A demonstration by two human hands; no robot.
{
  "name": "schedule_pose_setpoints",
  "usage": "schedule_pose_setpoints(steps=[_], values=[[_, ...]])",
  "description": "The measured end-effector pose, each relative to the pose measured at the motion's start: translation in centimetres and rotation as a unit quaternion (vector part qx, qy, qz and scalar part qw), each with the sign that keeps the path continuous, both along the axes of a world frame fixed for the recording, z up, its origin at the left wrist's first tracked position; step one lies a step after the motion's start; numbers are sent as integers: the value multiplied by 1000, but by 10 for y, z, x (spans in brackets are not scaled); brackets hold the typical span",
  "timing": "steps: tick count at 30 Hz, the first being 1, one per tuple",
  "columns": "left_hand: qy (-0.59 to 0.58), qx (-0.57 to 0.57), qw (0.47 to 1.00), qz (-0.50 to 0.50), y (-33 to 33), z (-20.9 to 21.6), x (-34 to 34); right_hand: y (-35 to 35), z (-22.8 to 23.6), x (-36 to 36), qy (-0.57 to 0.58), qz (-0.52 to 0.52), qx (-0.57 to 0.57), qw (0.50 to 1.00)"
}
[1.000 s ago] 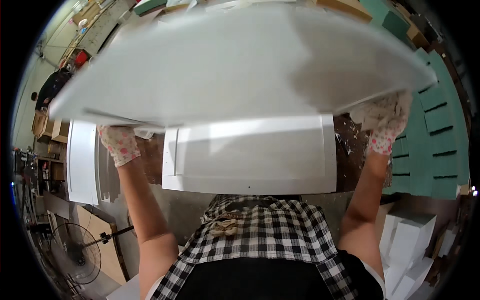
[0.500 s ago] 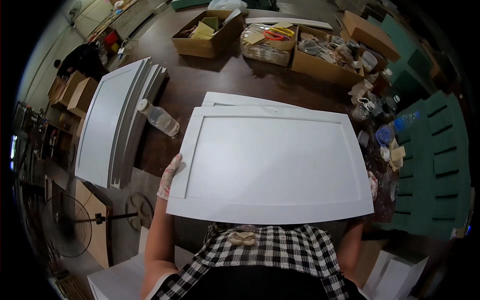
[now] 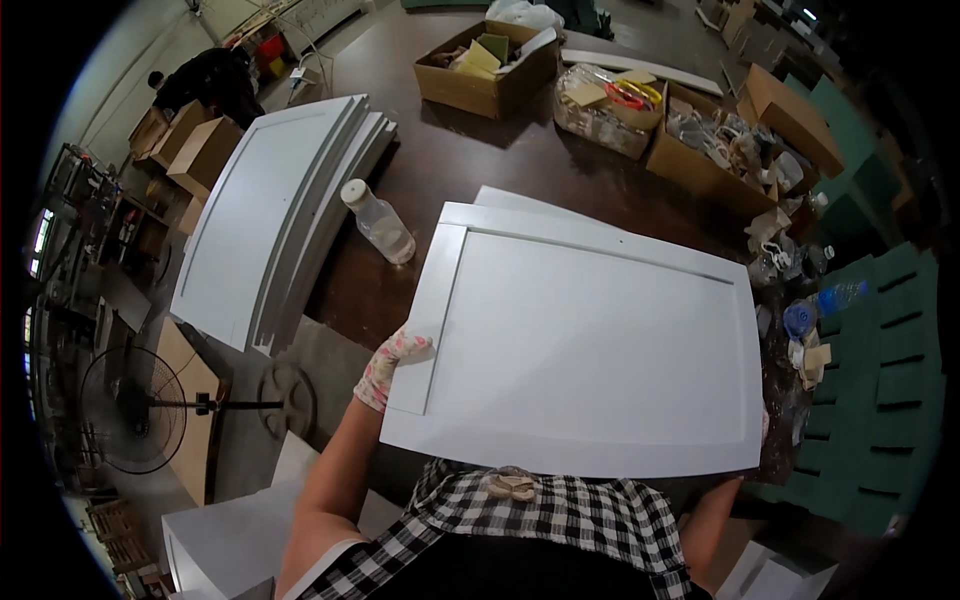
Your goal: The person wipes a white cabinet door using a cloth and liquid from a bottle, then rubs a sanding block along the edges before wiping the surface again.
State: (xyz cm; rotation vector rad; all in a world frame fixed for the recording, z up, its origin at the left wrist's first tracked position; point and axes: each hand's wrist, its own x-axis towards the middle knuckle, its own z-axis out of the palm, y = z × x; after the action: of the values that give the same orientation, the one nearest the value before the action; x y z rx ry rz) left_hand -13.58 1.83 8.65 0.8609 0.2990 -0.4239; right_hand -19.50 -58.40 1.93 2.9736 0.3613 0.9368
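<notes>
A white cabinet door [image 3: 590,350] with a recessed middle panel lies in front of me, its near edge close to my apron. My left hand [image 3: 392,368], in a floral-patterned glove, grips its left edge with the thumb on the frame. At the right edge only a sliver of my gloved right hand [image 3: 766,424] shows; its fingers are hidden by the door, which it holds from that side. Another white door [image 3: 530,203] peeks out beyond the far edge, beneath the first. To the left, a clear bottle with a white cap [image 3: 380,225] stands on the brown table [image 3: 440,150].
A stack of white doors [image 3: 270,210] rests at the left. Along the back are an open carton [image 3: 465,90], a wrapped bundle with scissors [image 3: 605,115] and a fuller carton [image 3: 700,165]. Green slotted material [image 3: 860,400] borders the right. A fan [image 3: 133,408] stands lower left; a person [image 3: 205,80] bends beyond.
The view has swung left, so everything sits further right. The door is tilted more, its right side lower. My left hand now shows its thumb over the frame; the right hand is more hidden.
</notes>
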Motion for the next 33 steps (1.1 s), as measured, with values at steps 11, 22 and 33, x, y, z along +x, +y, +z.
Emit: schedule_pose_setpoints(steps=[11,22,33], values=[[-26,-64,998,-7,27,-55,36,-2,-10,-11,64,-165,120,977],[-85,312,946,39,35,-46,54,-48,41,-29,39,-276,527,803],[-129,633,762,-42,13,-62,59,250,23,195,200,79,506,836]])
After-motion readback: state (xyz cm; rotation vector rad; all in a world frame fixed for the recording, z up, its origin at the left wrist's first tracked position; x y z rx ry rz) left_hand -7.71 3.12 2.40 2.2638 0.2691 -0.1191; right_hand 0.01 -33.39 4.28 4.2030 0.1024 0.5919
